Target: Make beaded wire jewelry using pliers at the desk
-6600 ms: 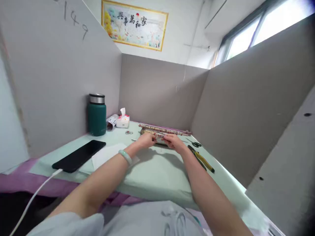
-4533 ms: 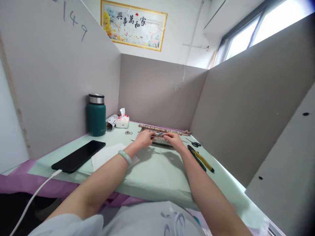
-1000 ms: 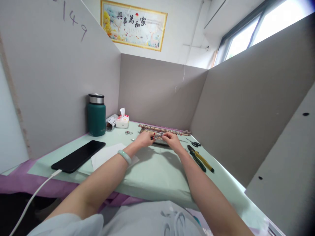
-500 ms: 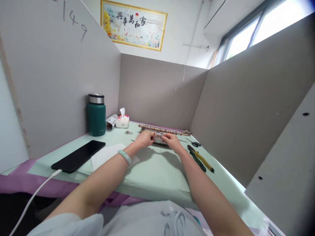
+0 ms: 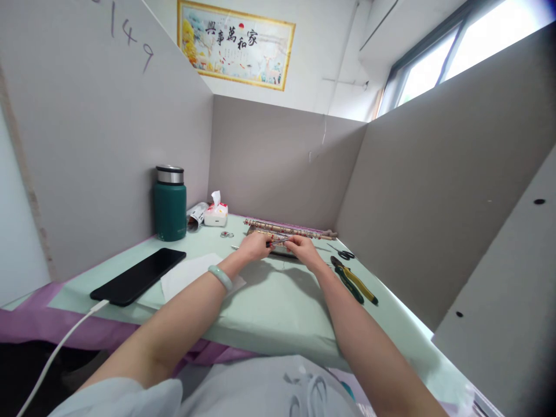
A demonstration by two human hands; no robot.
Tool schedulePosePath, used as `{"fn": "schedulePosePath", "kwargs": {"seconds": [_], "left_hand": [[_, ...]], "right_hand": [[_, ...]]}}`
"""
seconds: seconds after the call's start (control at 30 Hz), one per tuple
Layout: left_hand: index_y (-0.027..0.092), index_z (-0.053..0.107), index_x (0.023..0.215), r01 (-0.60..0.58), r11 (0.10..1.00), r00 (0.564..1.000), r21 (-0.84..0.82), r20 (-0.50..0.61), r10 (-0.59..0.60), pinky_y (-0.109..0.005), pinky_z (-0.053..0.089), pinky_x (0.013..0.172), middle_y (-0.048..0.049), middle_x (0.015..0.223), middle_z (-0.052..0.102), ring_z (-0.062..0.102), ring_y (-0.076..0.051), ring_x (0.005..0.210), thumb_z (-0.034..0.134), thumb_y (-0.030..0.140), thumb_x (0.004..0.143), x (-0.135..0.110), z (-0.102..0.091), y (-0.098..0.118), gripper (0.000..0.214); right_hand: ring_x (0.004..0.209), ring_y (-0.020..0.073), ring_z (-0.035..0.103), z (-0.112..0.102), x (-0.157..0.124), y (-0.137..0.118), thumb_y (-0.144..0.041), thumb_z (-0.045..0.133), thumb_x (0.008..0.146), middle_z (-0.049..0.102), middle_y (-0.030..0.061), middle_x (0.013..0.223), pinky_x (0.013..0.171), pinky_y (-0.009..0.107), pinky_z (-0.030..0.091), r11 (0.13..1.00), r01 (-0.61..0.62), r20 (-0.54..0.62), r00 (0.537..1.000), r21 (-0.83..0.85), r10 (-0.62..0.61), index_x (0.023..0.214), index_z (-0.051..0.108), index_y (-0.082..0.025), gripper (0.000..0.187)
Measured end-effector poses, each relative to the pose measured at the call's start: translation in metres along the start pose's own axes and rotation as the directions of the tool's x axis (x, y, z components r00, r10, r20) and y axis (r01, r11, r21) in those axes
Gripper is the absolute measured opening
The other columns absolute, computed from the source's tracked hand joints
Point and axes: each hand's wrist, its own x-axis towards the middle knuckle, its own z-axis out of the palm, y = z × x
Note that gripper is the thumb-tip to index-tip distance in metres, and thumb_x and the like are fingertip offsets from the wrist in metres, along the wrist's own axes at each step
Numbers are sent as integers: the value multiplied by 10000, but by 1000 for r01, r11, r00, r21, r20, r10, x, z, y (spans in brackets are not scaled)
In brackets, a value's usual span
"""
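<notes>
My left hand and my right hand meet at the far middle of the pale green table, fingers pinched close together over a flat tray of small beads. Between the fingertips runs a thin beaded strand or needle, too small to make out clearly. A jade bangle sits on my left wrist. Long beaded strands lie just behind the hands along the back partition.
A green thermos, a tissue pack, and a black phone on a white cable lie at the left. Yellow-handled pliers and small scissors lie at the right. Grey partitions enclose three sides.
Over the past seconds both hands stayed at the bead tray with only small finger shifts; the right hand edged slightly left toward the left hand.
</notes>
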Motion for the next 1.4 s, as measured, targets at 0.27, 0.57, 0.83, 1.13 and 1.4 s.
{"fn": "schedulePosePath", "kwargs": {"seconds": [0.27, 0.57, 0.83, 1.13, 1.4], "left_hand": [[280, 699, 969, -45, 999, 999, -2, -22, 45, -263, 433, 698, -40, 917, 706, 622, -202, 838, 510, 397, 811, 1, 1, -2, 273], [291, 694, 1002, -19, 1000, 1000, 2, -14, 19, -253, 432, 732, -39, 938, 703, 616, -199, 866, 528, 400, 803, 0, 0, -3, 282], [283, 699, 972, -19, 999, 1000, 34, -13, 19, -251, 425, 700, -40, 924, 704, 618, -196, 845, 501, 404, 810, 0, 1, -3, 283], [263, 708, 897, 0, 998, 1000, 62, -21, 1, -257, 429, 677, -53, 885, 706, 621, -203, 811, 485, 455, 814, 0, 2, -2, 306], [268, 703, 937, -27, 999, 999, 38, -22, 28, -240, 422, 654, -37, 899, 709, 623, -191, 813, 490, 437, 814, 0, 0, -2, 298]], "right_hand": [[491, 99, 327, 0, 2, 3, -383, 554, 706, 419, -50, 510, 495, 233, 253, 1000, 1, -12, 1000, -17, -1, 647, 584, -188, 207], [503, 106, 348, -2, 2, 1, -398, 542, 709, 477, -29, 531, 501, 238, 254, 999, 34, -7, 999, -43, -34, 640, 619, -178, 243], [501, 108, 347, -2, 1, 0, -421, 545, 710, 468, -22, 521, 491, 239, 243, 998, 22, -15, 1000, -57, -23, 621, 626, -180, 270], [482, 100, 308, 0, 2, 3, -446, 552, 713, 397, -40, 479, 473, 238, 221, 999, 11, -20, 1000, -47, -12, 579, 598, -181, 301], [486, 96, 297, -1, 1, 2, -440, 537, 721, 396, -39, 490, 470, 232, 215, 999, 9, -11, 1000, -40, -10, 613, 622, -170, 304]]}}
